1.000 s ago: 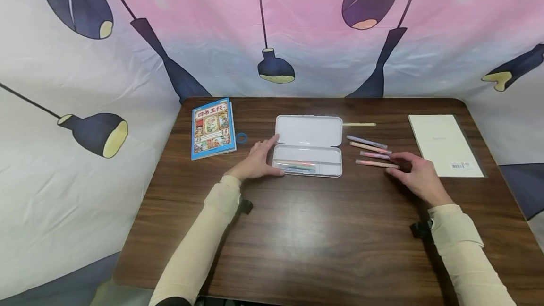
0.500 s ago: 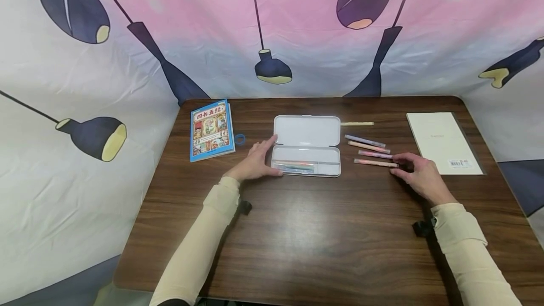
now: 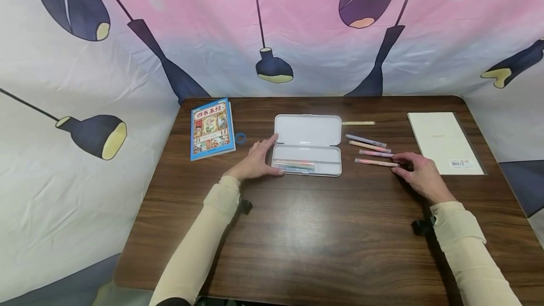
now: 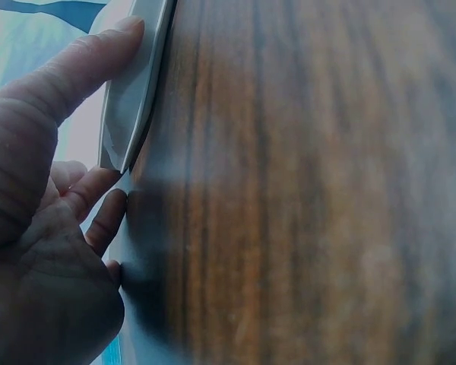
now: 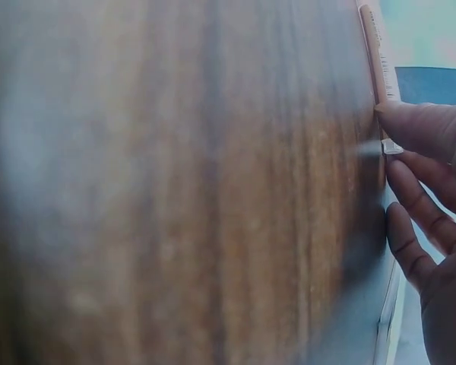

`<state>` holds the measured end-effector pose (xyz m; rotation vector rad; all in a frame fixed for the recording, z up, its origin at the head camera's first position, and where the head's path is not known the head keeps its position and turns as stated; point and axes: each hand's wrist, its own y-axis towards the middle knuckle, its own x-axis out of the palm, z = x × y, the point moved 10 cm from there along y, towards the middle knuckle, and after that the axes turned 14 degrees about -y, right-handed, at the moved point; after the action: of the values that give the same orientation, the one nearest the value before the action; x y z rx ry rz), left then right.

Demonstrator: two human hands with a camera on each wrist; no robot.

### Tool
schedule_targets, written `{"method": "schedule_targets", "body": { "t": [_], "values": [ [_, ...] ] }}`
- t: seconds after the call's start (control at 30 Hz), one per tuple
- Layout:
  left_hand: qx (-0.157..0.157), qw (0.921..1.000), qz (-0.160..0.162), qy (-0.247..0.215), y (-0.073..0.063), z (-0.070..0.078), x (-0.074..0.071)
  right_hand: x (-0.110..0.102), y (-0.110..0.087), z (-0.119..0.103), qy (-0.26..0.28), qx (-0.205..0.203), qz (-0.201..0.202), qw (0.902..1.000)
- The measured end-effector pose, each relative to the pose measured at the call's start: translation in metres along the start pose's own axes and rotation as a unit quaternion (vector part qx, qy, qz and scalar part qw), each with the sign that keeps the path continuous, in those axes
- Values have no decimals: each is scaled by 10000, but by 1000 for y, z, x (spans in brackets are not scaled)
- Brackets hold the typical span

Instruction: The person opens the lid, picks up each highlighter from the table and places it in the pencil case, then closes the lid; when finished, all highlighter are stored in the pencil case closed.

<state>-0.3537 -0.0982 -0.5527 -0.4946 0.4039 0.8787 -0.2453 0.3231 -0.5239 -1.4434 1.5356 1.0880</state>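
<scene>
A white pencil case (image 3: 308,130) lies with its lid up near the table's middle. Several pens in a clear wrap (image 3: 293,166) lie in its lower tray. My left hand (image 3: 253,160) holds the case's left end, with the thumb (image 4: 114,49) on the front edge and the fingers at the side. To the right of the case, several loose pens (image 3: 369,143) lie side by side. My right hand (image 3: 418,176) pinches at the right end of the nearest pen (image 3: 375,162) with thumb and forefinger; the forefinger also reaches the neighbouring pink pen (image 3: 374,153).
On the left are a blue-bordered book (image 3: 211,129) and a blue ring (image 3: 240,138), perhaps a tape roll. A yellow pen (image 3: 359,123) lies behind, by the case's lid. A pale notebook (image 3: 442,140) lies at the right, beyond my right hand. A printed cloth hangs behind the table (image 3: 306,244).
My right hand has shifted slightly right, towards the ends of the pens. The left hand stays on the pencil case. The head view has moved a little.
</scene>
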Motion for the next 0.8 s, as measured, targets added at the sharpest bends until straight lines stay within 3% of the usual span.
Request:
{"method": "schedule_targets", "body": {
  "t": [0.8],
  "values": [
    [101, 9999, 5, 14, 0, 1, 1, 3, -1, -6, 137, -98, -191, 9997]
  ]
}}
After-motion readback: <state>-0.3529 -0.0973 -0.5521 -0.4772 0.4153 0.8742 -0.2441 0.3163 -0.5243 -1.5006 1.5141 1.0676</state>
